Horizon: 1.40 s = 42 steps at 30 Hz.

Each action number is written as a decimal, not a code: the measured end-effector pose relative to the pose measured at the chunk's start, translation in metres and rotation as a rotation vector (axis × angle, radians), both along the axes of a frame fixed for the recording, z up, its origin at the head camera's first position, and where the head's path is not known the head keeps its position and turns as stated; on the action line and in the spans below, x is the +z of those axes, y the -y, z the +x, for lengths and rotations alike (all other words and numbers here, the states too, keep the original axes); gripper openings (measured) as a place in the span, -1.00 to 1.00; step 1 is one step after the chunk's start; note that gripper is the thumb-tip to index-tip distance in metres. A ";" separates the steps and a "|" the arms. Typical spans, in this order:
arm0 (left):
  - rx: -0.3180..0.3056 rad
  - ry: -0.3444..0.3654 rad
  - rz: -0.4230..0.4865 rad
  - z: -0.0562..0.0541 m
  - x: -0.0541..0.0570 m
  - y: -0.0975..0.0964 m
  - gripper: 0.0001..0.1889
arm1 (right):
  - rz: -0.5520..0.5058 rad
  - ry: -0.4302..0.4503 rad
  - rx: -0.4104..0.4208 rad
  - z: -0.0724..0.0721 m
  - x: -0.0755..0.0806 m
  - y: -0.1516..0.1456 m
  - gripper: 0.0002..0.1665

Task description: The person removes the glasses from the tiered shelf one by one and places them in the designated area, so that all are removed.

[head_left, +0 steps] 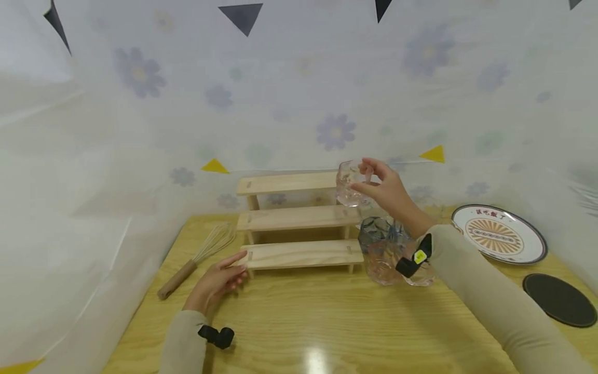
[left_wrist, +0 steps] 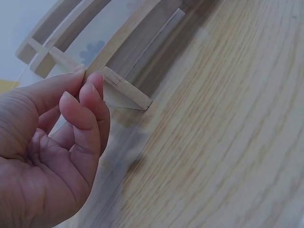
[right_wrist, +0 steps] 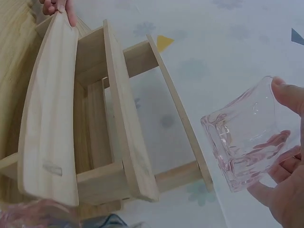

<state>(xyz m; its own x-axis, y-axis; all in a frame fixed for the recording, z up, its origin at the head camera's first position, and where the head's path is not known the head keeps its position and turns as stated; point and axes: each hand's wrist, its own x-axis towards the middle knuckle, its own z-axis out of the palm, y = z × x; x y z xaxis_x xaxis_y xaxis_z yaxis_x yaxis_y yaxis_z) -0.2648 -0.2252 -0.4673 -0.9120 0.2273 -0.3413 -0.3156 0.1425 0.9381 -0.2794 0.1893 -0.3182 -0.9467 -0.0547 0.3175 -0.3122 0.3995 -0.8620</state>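
My right hand (head_left: 385, 189) grips a clear pinkish glass (head_left: 348, 184) between thumb and fingers, raised at the right end of the top step of a three-step wooden shelf (head_left: 299, 254). In the right wrist view the glass (right_wrist: 244, 137) is tilted and stands apart from the top board. My left hand (head_left: 217, 283) pinches the left end of the lowest step; in the left wrist view its thumb and index finger meet at the board's corner (left_wrist: 97, 64). Below my right forearm stand more glasses, a bluish one (head_left: 374, 234) and a pinkish one (head_left: 383, 267), partly hidden by the sleeve.
A whisk (head_left: 187, 270) with a wooden handle lies left of the shelf. On the right are a white plate (head_left: 495, 254) with a printed pattern and a dark round mat (head_left: 558, 298). A flowered sheet (head_left: 280, 104) hangs behind the wooden table (head_left: 299, 322).
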 end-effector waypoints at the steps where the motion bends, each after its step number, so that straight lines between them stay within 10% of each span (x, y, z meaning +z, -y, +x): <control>1: 0.004 0.000 -0.001 0.000 0.000 0.001 -0.41 | 0.008 0.000 -0.010 0.006 0.000 -0.006 -0.07; 25: -0.023 0.005 0.015 -0.001 -0.001 0.021 -0.37 | 0.225 0.025 -0.262 0.139 -0.053 -0.143 -0.13; 42: -0.032 -0.006 0.011 -0.003 0.003 0.027 -0.36 | 0.171 0.179 -0.351 0.142 -0.116 -0.162 -0.08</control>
